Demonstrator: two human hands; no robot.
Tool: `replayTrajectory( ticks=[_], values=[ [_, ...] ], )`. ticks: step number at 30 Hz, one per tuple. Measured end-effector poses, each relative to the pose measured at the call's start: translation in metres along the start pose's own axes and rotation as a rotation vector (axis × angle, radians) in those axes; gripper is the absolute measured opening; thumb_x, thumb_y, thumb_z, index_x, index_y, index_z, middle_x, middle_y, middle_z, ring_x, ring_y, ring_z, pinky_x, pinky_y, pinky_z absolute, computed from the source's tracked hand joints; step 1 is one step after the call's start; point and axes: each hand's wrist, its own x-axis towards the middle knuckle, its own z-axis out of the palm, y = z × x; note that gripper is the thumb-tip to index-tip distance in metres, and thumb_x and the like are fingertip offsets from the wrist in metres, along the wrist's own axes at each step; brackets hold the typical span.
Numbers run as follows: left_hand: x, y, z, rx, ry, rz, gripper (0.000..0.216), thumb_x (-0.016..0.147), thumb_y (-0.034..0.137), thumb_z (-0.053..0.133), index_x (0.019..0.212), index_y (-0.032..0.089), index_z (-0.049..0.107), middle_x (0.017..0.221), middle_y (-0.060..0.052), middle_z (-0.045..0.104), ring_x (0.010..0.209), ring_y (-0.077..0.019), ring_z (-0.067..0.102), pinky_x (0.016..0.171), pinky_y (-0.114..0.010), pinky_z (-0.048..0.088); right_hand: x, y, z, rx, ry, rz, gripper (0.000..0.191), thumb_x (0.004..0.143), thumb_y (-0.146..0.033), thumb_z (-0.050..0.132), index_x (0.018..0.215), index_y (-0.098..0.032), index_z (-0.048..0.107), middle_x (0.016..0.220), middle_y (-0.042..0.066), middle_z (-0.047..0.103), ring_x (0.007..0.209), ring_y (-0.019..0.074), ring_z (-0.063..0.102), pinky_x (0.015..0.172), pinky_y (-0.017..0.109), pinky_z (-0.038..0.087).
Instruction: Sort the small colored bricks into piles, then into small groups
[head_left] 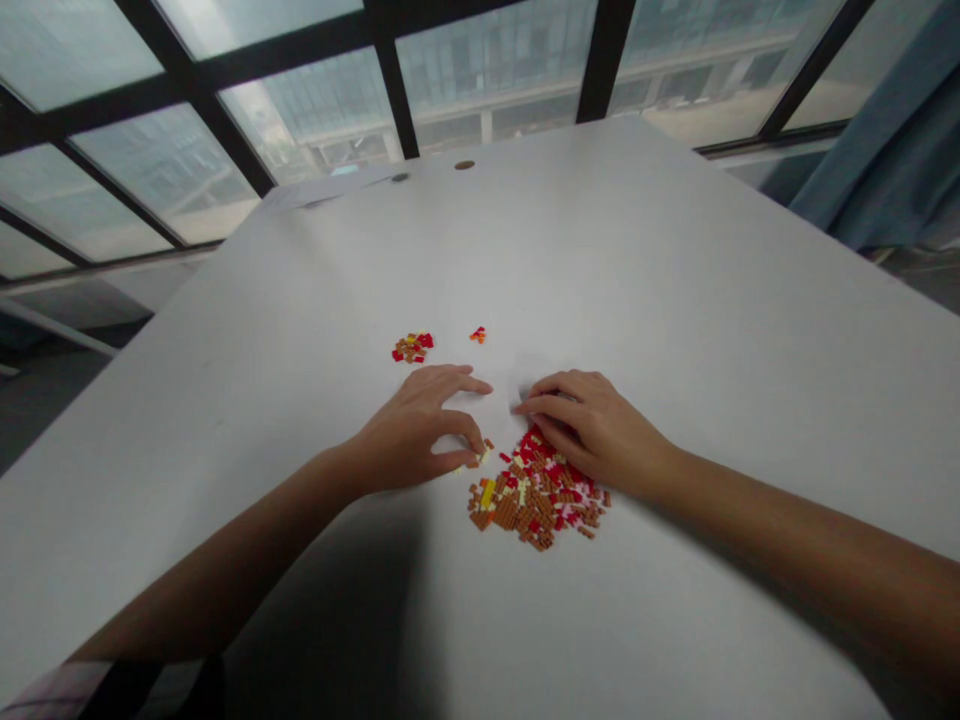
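Observation:
A loose heap of tiny red, brown, yellow and pink bricks [536,495] lies on the white table [675,300] between my hands. My left hand [420,430] rests palm down just left of the heap, its index finger stretched forward and the other fingers curled, with thumb and fingertips touching a few small bricks [480,455] at the heap's edge. My right hand [589,425] lies over the heap's upper right side, fingers pressed together and pointing left; what is under them is hidden.
A small cluster of red, yellow and brown bricks [412,347] sits farther back on the left, with a tinier red-orange group [478,335] beside it. Windows with dark frames stand beyond the table's far edge; a blue curtain [892,150] hangs at right.

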Motion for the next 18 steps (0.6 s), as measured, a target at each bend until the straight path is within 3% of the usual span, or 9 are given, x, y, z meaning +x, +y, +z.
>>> replayTrajectory(
  ticks=[5,10,14,18],
  values=[
    [0.001,-0.006,-0.009,0.032,0.034,-0.003,0.006,0.087,0.025,0.073,0.087,0.029,0.076,0.139,-0.003,0.059,0.139,-0.0276,0.046,0.116,-0.051,0.034,0.0,0.0,0.0,-0.001,-0.003,0.001,0.027,0.096,-0.02,0.047,0.111,-0.021,0.07,0.109,0.012,0.069,0.099,0.0256,0.063,0.086,0.045,0.048],
    [0.028,-0.035,-0.02,0.131,0.12,-0.102,0.007,0.082,0.027,0.076,0.087,0.032,0.078,0.136,0.0,0.062,0.139,-0.0286,0.046,0.119,-0.053,0.026,0.0,0.0,0.0,0.004,0.012,-0.007,0.027,0.094,-0.018,0.049,0.11,-0.02,0.07,0.108,0.013,0.07,0.097,0.0264,0.064,0.085,0.046,0.049],
    [0.058,-0.067,-0.012,0.124,0.152,-0.267,0.007,0.078,0.027,0.078,0.084,0.032,0.078,0.133,0.002,0.065,0.132,-0.0262,0.052,0.117,-0.051,0.029,0.0,0.0,0.0,0.009,0.012,-0.005,0.028,0.094,-0.017,0.049,0.111,-0.021,0.07,0.109,0.012,0.07,0.098,0.0262,0.064,0.085,0.047,0.049],
    [0.073,-0.08,-0.001,0.126,0.18,-0.292,0.005,0.08,0.028,0.076,0.084,0.031,0.078,0.129,0.0,0.067,0.125,-0.024,0.057,0.115,-0.05,0.031,0.0,0.0,0.0,0.012,-0.003,-0.011,0.028,0.094,-0.016,0.048,0.111,-0.02,0.069,0.11,0.013,0.069,0.099,0.0258,0.063,0.087,0.048,0.049]
  ],
)
